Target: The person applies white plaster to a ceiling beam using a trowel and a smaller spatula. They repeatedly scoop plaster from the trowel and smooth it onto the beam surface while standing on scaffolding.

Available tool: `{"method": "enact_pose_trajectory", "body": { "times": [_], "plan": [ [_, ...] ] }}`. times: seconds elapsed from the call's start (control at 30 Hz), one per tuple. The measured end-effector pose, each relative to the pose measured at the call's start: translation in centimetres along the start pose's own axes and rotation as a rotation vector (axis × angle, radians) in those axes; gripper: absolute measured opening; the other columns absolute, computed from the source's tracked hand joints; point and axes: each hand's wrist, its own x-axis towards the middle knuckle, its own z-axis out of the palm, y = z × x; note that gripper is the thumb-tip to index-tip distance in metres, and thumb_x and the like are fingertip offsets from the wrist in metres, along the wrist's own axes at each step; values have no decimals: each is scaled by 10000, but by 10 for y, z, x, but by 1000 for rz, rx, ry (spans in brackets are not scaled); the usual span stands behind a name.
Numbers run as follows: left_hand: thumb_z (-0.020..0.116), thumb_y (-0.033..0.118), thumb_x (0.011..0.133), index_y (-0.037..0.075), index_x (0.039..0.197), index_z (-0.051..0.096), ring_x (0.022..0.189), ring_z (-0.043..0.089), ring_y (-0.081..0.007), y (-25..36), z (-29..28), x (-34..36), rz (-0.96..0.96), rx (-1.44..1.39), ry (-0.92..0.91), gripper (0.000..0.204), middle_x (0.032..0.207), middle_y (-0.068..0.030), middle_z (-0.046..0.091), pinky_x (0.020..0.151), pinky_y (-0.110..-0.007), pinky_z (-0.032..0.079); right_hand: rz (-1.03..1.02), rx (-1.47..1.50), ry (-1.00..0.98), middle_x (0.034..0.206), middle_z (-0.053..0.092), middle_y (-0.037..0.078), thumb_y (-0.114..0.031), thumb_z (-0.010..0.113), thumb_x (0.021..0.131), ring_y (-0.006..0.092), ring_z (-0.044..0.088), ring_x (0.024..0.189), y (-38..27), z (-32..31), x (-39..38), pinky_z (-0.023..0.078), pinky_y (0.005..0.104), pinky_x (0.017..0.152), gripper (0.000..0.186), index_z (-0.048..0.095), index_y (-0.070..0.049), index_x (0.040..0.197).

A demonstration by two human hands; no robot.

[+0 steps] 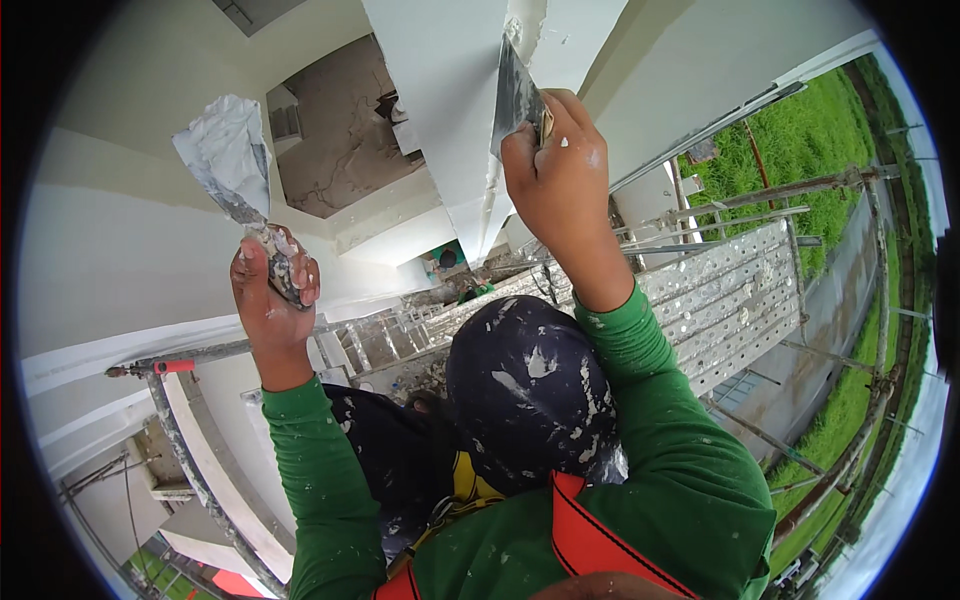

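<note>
Held apart, left hand (280, 315) clutches knife (243, 209) by handle (287, 282), likely surest hold under soft-looking putty (226, 140); right hand (566, 165) clamps light-looking scraper (513, 98)

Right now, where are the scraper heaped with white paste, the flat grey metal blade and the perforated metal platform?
Scraper heaped with white paste (241, 207), head view: lower blade.
Flat grey metal blade (513, 98), head view: middle face.
Perforated metal platform (735, 300), head view: middle surface.
</note>
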Motion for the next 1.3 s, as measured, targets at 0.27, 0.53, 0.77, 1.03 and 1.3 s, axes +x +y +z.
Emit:
{"method": "enact_pose_trajectory", "body": {
  "times": [0.27, 0.53, 0.77, 1.03, 1.3],
  "plan": [
    [469, 385, 1021, 14, 986, 539, 523, 446, -120, -2, 0, -1, -33, 24, 17, 378, 769, -53, 540, 457, -255, 362, 71, 49, 55, 883, 613, 215, 16, 579, 787, 356, 612, 662, 0, -36, 2, 499, 402, 607, 251, 592, 129, 1010],
    [485, 364, 1019, 4, 978, 547, 529, 459, -130, -9, -1, 14, -16, -72, 14, 368, 762, -67, 542, 457, -258, 376, 93, 265, 21, 932, 610, 227, 42, 595, 812, 332, 614, 660, 4, -49, -24, 493, 361, 616, 249, 586, 120, 1048],
    [522, 354, 1006, 12, 973, 571, 561, 495, -143, -6, 2, 34, 36, -191, -19, 346, 798, -76, 570, 445, -270, 404, -45, 75, 102, 772, 607, 169, -9, 635, 810, 324, 605, 620, -24, -84, 47, 474, 372, 570, 177, 613, 78, 963],
    [513, 392, 1004, 18, 974, 568, 538, 465, -140, -12, 8, 52, 68, -206, 66, 380, 702, -62, 537, 461, -264, 373, -81, -180, 85, 614, 554, 142, -102, 646, 858, 273, 530, 538, -68, -116, 128, 426, 372, 527, 166, 593, 42, 794],
    [615, 393, 954, 25, 911, 589, 540, 513, -142, -15, 24, 63, 153, -237, 108, 372, 699, -75, 575, 434, -262, 395, 65, 120, -66, 767, 608, 180, -26, 616, 857, 358, 600, 631, -72, -92, 81, 464, 387, 584, 113, 617, 74, 910]
  ]
}}
